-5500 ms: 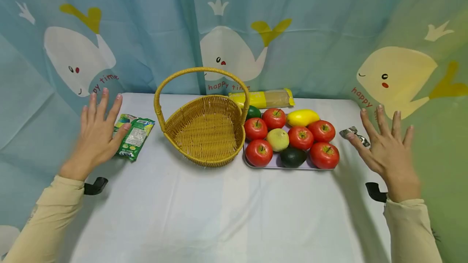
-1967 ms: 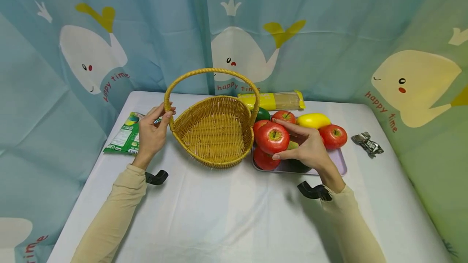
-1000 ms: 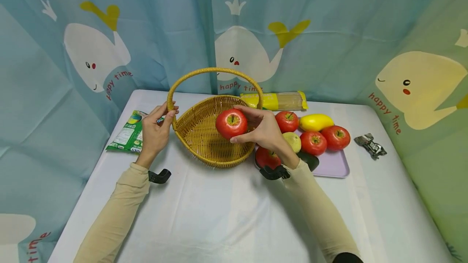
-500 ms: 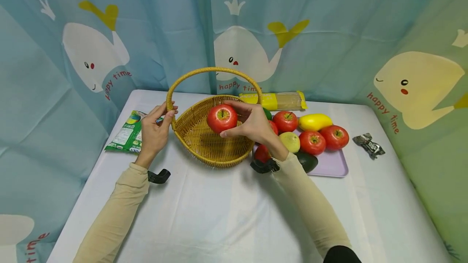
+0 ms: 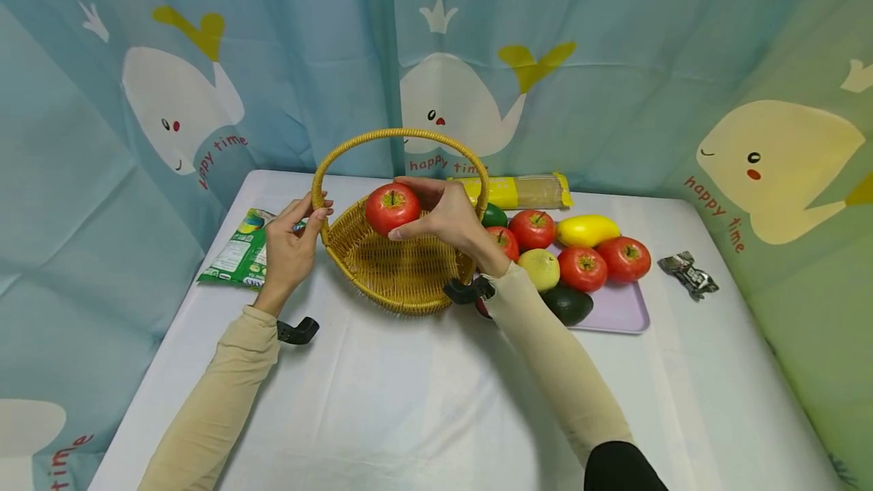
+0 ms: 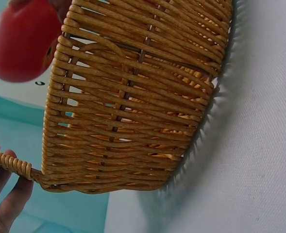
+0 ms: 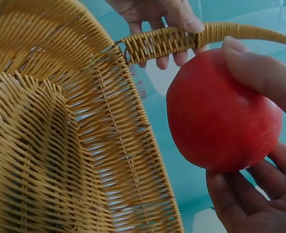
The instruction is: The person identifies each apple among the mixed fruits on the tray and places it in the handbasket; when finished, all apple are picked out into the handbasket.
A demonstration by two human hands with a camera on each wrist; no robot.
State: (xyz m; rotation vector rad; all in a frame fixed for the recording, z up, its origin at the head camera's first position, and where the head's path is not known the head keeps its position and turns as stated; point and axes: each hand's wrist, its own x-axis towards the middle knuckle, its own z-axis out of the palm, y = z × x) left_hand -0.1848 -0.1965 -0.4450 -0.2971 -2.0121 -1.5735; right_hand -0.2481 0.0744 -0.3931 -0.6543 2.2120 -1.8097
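Note:
A red apple (image 5: pixel 392 209) is held by my right hand (image 5: pixel 446 214), thumb on one side and fingers on the other. It hangs over the left part of a wicker basket (image 5: pixel 402 301), above the rim in the left wrist view. My left hand (image 5: pixel 291 245) pinches the left foot of the basket's arched handle (image 5: pixel 402 132); in the right wrist view its thumb and fingers (image 7: pixel 193 24) lie on either side of the handle. The basket's visible inside holds nothing. Right of it, a lilac tray (image 5: pixel 624 309) bears several apples, a yellow-green round fruit (image 5: pixel 539 270) and a dark avocado (image 5: pixel 567 304).
A green snack packet (image 5: pixel 239 252) lies left of the basket, partly behind my left hand. Behind the tray is a yellow noodle packet (image 5: pixel 525 192). A yellow mango-like fruit (image 5: pixel 588 230) sits at the tray's back, and a black-silver wrapper (image 5: pixel 689 273) lies to its right.
From open and apart, both hands came in: the left took the basket handle, the right picked an apple off the tray. The right hand then carried it left over the basket.

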